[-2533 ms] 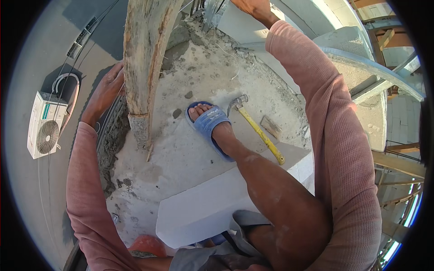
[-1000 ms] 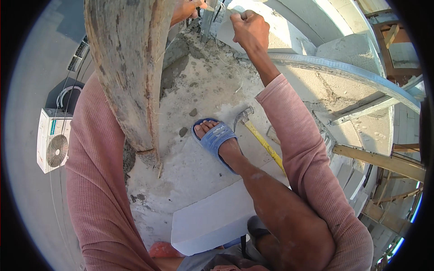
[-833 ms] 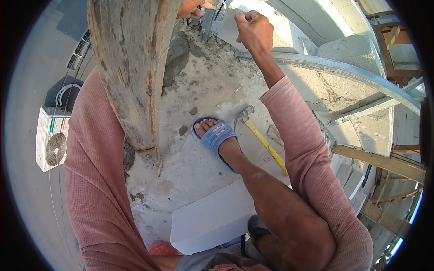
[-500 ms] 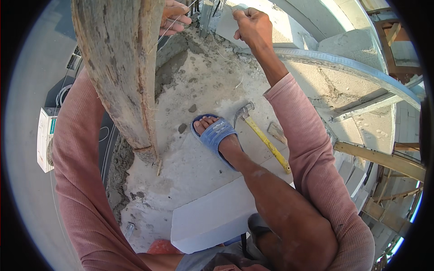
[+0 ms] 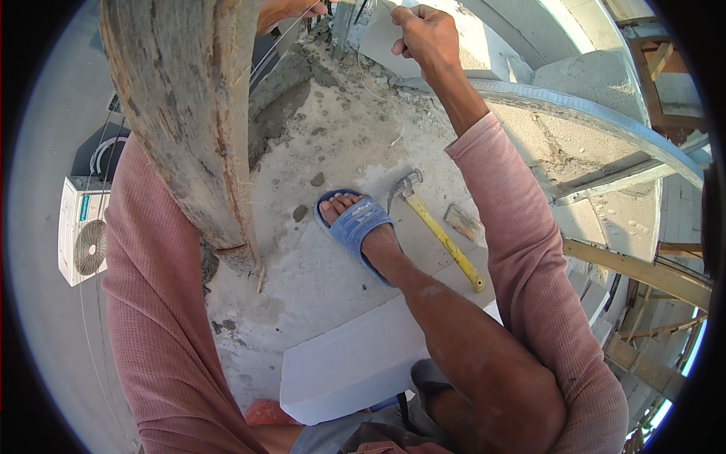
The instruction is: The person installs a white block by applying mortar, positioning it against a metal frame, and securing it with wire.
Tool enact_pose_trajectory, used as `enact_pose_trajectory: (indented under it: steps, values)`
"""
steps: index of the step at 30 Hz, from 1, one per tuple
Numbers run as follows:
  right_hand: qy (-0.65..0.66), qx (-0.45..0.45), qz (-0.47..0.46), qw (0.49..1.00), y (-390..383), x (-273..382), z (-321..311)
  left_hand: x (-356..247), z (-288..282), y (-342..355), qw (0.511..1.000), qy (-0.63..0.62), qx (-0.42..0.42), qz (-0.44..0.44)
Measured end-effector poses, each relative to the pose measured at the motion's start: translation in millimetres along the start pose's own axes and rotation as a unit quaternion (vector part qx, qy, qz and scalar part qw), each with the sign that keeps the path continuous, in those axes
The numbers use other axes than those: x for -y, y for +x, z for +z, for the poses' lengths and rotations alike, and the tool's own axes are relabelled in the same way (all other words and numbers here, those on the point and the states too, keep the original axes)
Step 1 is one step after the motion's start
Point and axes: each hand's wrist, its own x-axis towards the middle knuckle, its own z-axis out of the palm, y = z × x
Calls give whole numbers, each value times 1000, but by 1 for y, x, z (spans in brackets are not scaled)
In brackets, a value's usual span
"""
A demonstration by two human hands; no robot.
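Note:
A weathered wooden post [image 5: 185,113] rises through the upper left, with my left arm reaching round its outer side. Beyond the post, my left hand [image 5: 283,13] is partly cut off by the top edge; its fingers look closed at a thin pale string [image 5: 291,32]. My right hand [image 5: 429,36] is raised at the top, thumb and forefinger pinched together. What the pinch holds is too small to make out. Close to both hands stands a narrow metal upright [image 5: 342,30]. Another loose white string [image 5: 386,98] dangles over the rough concrete below.
A claw hammer [image 5: 439,231] with a yellow handle lies beside my sandalled foot [image 5: 359,223], near a wood scrap [image 5: 463,222]. A pale block [image 5: 352,363] sits close to me. Left of the ledge, an air-conditioner unit [image 5: 83,231] shows. A curved metal strip [image 5: 575,102] crosses the right.
My left hand has moved up, partly out of the picture, and its spread fingers have drawn in. The right hand has shifted slightly up and stays pinched. The view has moved a little.

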Motion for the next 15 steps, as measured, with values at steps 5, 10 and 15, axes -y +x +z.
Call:
enact_pose_trajectory:
  steps: [5, 10, 15]
  values:
    - [-7, 11, 1, 1000, 4, -1, 3, 0, -7, -1, 1000, 7, -3, 3]
    - [8, 25, -12, 1000, 6, -5, 3, 0, -9, 0, 1000, 3, -3, 12]
    - [4, 2, -55, 998, 1, -3, 3, 3, -10, -4, 1000, 1, -1, 17]
